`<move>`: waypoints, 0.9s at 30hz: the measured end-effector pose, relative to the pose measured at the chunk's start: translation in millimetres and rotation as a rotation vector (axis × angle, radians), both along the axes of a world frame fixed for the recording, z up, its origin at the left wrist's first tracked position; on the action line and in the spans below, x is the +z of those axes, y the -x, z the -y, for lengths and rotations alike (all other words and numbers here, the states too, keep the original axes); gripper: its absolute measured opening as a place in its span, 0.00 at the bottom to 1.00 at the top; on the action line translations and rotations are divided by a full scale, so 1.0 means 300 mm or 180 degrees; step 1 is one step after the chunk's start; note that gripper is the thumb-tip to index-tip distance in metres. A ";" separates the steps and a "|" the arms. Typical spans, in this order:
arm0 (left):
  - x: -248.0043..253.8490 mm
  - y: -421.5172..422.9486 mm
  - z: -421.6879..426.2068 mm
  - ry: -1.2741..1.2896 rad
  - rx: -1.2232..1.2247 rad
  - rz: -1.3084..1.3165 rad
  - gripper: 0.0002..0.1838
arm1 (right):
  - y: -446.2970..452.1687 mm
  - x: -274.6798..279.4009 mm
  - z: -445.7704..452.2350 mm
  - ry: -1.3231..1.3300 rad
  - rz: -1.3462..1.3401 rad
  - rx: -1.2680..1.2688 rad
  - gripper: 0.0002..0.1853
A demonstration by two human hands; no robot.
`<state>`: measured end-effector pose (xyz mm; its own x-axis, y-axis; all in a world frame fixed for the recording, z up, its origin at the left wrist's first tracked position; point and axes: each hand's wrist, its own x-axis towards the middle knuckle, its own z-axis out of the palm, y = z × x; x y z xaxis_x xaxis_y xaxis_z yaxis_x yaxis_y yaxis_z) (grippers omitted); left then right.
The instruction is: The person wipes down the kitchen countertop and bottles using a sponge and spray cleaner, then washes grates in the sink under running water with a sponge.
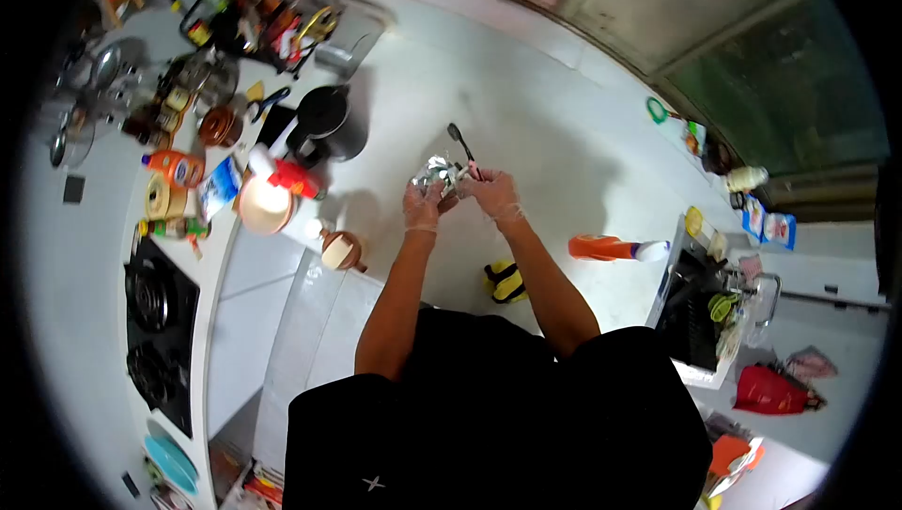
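Though aslant, brush (pixel 465 149) in hand (pixel 491 196) (right).

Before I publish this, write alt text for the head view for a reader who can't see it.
A person's left hand holds a crumpled-looking, shiny silvery object over a pale counter, while the right hand, close beside it, grips a dark-headed brush. A dark jug is to the left and an orange bottle to the right.

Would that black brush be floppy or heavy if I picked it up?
Probably not floppy: the brush pokes out of the right hand in a nearly straight line, so it looks stiff. It's likely light, because its neck is so thin. It might tip toward its head, which looks wider than the neck.
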<state>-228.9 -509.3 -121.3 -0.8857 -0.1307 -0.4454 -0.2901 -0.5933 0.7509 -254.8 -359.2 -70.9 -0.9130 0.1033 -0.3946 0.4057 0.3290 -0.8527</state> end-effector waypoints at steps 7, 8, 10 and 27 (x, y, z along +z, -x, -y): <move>0.311 0.216 -0.333 0.0186 -0.1053 -0.0752 0.17 | 0.013 0.682 -0.391 -0.0342 -0.1152 -0.0249 0.13; 0.338 0.238 -0.404 0.0134 -0.1039 -0.0696 0.17 | 0.015 0.725 -0.466 -0.0502 -0.1164 -0.0267 0.13; 0.375 0.279 -0.540 0.0156 -0.1255 -0.0612 0.16 | -0.001 0.752 -0.626 -0.0585 -0.1271 -0.0517 0.14; 0.478 0.471 -1.149 0.0853 -0.1975 -0.0818 0.09 | 0.407 0.348 -1.668 -0.2244 -0.0258 -0.1336 0.22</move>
